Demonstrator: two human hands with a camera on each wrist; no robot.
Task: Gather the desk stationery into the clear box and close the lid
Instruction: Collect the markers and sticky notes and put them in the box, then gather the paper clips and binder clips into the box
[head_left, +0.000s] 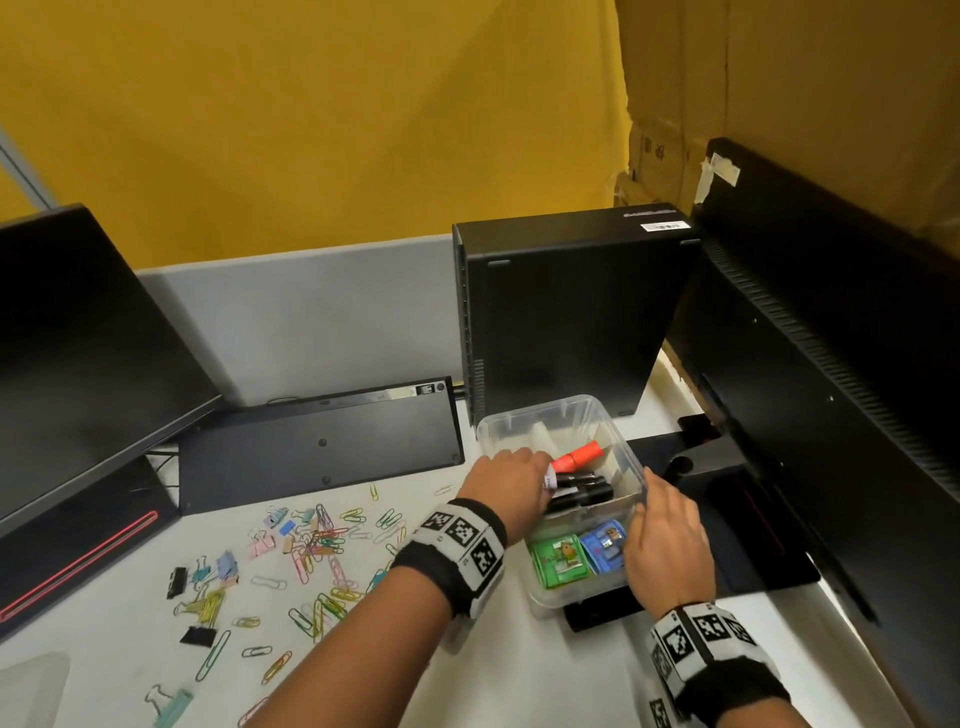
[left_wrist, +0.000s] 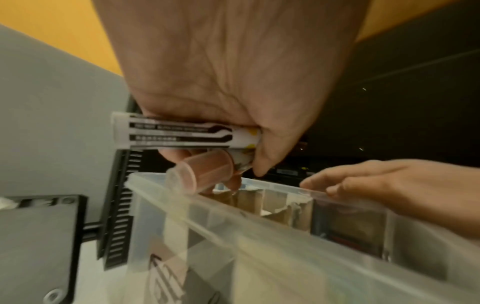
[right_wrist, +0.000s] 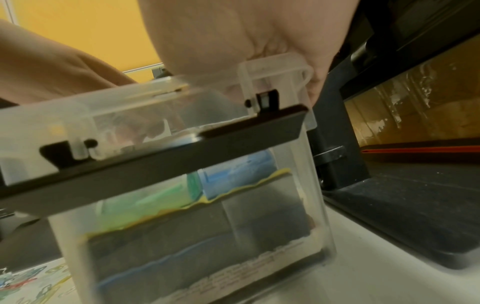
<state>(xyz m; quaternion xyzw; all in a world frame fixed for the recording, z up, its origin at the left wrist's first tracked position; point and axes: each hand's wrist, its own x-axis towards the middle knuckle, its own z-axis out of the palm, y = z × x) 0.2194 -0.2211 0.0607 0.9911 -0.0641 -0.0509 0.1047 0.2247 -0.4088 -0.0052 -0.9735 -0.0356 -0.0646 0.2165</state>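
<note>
A white desk (head_left: 519, 675) backed by a yellow wall carried the clear plastic box with cardboard dividers (head_left: 618, 431), standing open between an upturned black keyboard (head_left: 322, 441) and a black monitor base (head_left: 748, 525), in front of a black computer tower (head_left: 566, 312). Inside lay a red marker (head_left: 576, 456), black markers (head_left: 582, 488) and green and blue packets (head_left: 576, 556). The left hand (head_left: 511, 483) reached over the box's near-left rim, its fingers (left_wrist: 270, 156) curled round a white marker with black print (left_wrist: 182, 132) and a small translucent cap-like piece (left_wrist: 205, 170) beneath it, held just above a divided compartment. The right hand (head_left: 665, 540) steadied the box, its fingers (left_wrist: 337, 185) lying nearly straight along the right rim. The step in hand appeared to be dropping the marker in beside the others; next, the left hand would need to let go and return for the coloured paper clips and binder clips (head_left: 311, 551) scattered across the desk at left. The lid was not clearly visible.
</note>
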